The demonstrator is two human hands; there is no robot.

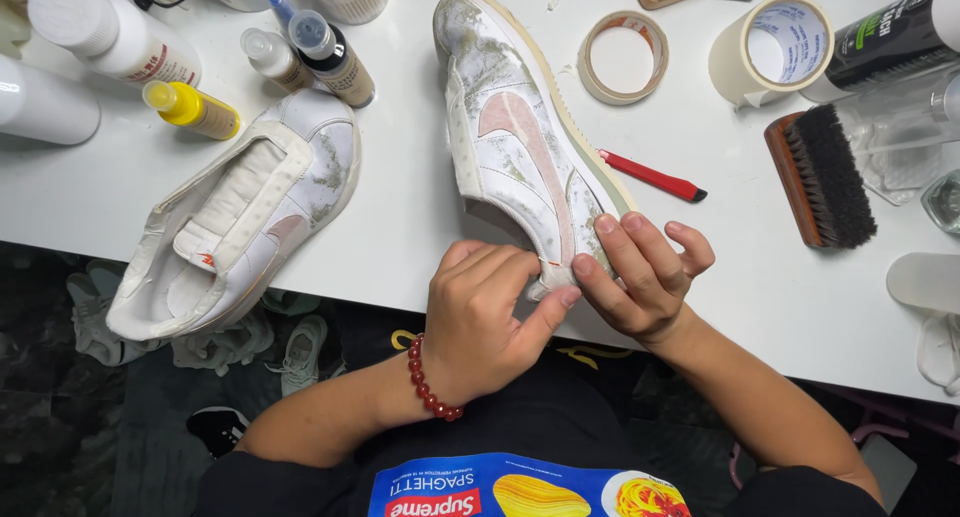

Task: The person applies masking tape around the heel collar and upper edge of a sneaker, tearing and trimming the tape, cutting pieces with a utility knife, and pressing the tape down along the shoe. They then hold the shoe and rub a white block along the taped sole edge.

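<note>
Both the left hand (487, 312) and right hand (640, 277) pinch the heel of the stained white shoe (520, 147) near the table (400, 227) edge; a slipping grip could drop it.

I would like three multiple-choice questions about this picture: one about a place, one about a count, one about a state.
1. Where does the red-handled tool lie?
A. right of the held shoe, on the table
B. inside the other shoe
C. on the floor

2. How many rolls of tape stand on the table?
A. one
B. two
C. four

3. How is the shoe between the hands?
A. clean and laced
B. stained and without laces
C. wrapped fully in tape

Answers:
1 A: it rests on the white table beside that shoe's sole.
2 B: a flat roll and a thicker roll are seen.
3 B: greenish marks cover it, and no laces show; the left hand and right hand grip its heel.
</note>
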